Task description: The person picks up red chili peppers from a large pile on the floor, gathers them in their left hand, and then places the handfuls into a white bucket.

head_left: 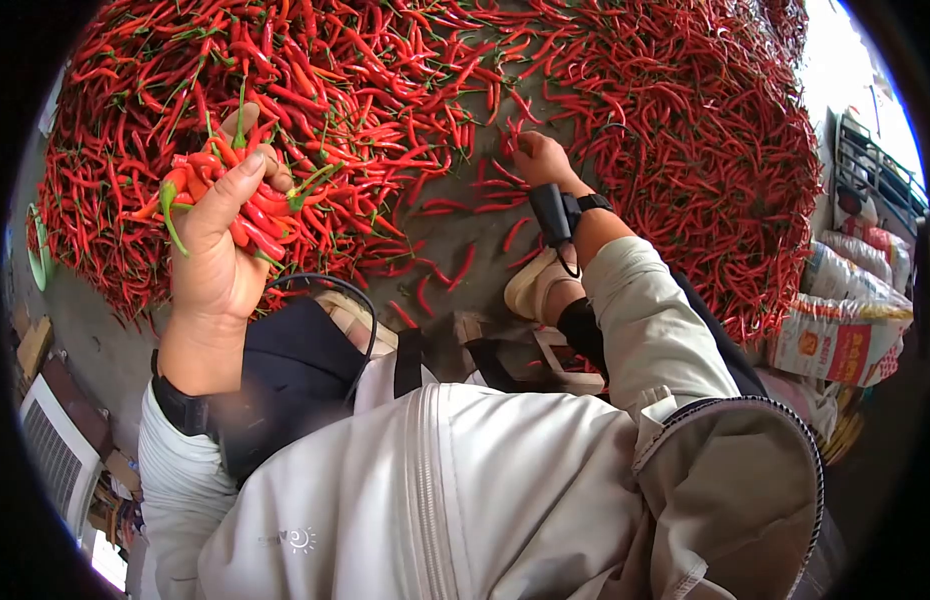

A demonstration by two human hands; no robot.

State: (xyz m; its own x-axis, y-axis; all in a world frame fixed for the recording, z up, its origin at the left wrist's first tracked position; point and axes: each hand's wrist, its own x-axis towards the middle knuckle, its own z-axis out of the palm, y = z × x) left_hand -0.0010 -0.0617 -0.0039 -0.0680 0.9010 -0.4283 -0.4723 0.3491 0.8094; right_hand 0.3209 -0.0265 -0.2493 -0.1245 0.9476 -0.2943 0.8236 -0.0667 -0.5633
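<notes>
My left hand [222, 225] is raised over the left pile, its fingers and thumb curled round a bunch of red chili peppers [260, 222] with green stems. The left pile of red chilies [385, 90] spreads behind and around that hand. Farther right, my right hand [538, 158] reaches down to the strip of floor between the two piles, fingers bent together at a red chili [511, 137]. Its fingertips are partly hidden, and the grip there is small in view. The right pile of red chilies [685, 130] lies beside my right forearm.
Loose chilies lie on the grey floor [448, 228] between the piles. Printed sacks [835, 335] stand at the right edge, near a metal railing [875, 165]. A white slatted panel [60, 455] is at the lower left. My shoe [528, 285] is near the right pile.
</notes>
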